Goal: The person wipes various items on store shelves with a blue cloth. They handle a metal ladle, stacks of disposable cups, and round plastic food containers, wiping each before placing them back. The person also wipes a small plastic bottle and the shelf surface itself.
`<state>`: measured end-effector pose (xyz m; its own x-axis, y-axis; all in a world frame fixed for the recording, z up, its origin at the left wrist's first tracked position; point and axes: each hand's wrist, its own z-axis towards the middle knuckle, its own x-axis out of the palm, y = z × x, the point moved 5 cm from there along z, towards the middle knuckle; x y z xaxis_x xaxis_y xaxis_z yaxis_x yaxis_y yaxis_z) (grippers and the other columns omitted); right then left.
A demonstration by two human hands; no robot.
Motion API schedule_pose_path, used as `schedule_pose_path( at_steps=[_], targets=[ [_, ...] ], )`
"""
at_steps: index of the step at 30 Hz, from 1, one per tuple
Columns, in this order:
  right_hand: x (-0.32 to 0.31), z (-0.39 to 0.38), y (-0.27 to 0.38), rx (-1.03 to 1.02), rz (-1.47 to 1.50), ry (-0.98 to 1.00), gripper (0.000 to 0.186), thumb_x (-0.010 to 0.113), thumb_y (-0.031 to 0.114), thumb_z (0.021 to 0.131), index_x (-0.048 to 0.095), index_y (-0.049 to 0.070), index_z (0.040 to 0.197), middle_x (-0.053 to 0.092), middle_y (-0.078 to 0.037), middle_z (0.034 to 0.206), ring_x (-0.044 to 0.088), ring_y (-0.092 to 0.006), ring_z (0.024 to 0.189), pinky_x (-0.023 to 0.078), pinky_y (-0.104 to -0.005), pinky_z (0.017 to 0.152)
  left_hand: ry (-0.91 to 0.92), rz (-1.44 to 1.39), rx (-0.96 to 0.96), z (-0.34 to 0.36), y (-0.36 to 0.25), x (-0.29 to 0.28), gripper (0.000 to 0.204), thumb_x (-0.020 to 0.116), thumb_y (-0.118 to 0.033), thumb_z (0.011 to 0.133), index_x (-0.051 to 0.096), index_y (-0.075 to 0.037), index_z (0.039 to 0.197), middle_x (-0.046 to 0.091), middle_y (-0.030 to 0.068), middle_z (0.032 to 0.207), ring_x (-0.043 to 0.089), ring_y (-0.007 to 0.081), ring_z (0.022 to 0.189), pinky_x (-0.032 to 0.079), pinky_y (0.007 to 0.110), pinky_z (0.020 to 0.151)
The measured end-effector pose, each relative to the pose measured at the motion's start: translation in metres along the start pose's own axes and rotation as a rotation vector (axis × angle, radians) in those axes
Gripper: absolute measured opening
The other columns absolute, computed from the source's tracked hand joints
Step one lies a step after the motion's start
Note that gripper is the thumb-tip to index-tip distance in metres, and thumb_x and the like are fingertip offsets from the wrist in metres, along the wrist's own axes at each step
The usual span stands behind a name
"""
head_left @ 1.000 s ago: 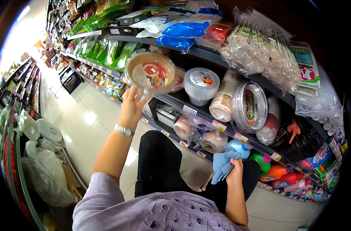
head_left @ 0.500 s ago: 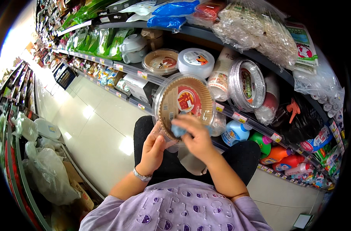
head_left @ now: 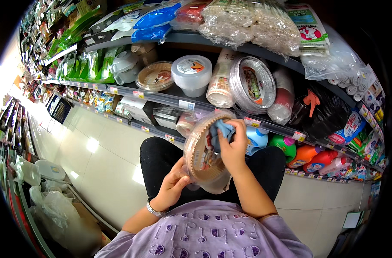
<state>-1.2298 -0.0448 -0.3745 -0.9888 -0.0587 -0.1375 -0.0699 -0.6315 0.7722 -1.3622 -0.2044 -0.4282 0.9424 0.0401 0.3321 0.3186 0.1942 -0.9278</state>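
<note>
My left hand [head_left: 173, 185] grips the lower left side of a round clear-plastic package of fluted brown paper dishes [head_left: 201, 165], held tilted above my knees. My right hand [head_left: 234, 144] holds a crumpled blue cloth [head_left: 217, 130] against the upper face of that package. The package has a red and white label, partly hidden by the cloth and fingers. Behind it, on the middle shelf, a similar round package [head_left: 155, 78] sits beside a stack of clear tubs [head_left: 191, 72], sleeves of paper cups [head_left: 219, 84] and a stack of foil trays [head_left: 251, 94].
The shelf edge [head_left: 269, 128] runs just beyond my hands. Above are wrapped skewers [head_left: 269, 30] and blue packets [head_left: 153, 32]; below, boxes [head_left: 138, 111] and detergent bottles [head_left: 305, 157]. A lower shelf with plastic bags [head_left: 54, 206] lines the left. A dark basket [head_left: 58, 111] is down the aisle.
The package has come away from the shelf down toward my lap and turned more on edge. My right hand and cloth have risen from beside my knee onto it; my left hand has moved lower.
</note>
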Motion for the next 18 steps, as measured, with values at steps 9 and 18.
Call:
schedule_pose_path(
  at_steps=[9, 18],
  targets=[
    [0.028, -0.041, 0.029, 0.065, 0.238, 0.759, 0.023, 0.06, -0.002, 0.071, 0.053, 0.003, 0.092, 0.054, -0.011, 0.094, 0.056, -0.0274, 0.089, 0.044, -0.0329, 0.078, -0.148, -0.212, 0.052, 0.005, -0.009, -0.019, 0.014, 0.045, -0.016, 0.097, 0.055, -0.006, 0.094, 0.018, 0.0119, 0.151, 0.037, 0.0264, 0.13, 0.044, 0.045, 0.098],
    [-0.026, -0.032, -0.027, 0.427, 0.23, 0.129, 0.051, 0.061, 0.013, 0.083, 0.04, 0.001, 0.128, 0.051, -0.01, 0.113, 0.047, -0.0163, 0.105, 0.037, -0.0311, 0.093, -0.403, -0.352, 0.139, 0.002, -0.019, -0.043, 0.012, 0.043, -0.014, 0.097, 0.051, -0.008, 0.092, 0.022, 0.0102, 0.15, 0.038, 0.0269, 0.13, 0.047, 0.046, 0.094]
  ],
)
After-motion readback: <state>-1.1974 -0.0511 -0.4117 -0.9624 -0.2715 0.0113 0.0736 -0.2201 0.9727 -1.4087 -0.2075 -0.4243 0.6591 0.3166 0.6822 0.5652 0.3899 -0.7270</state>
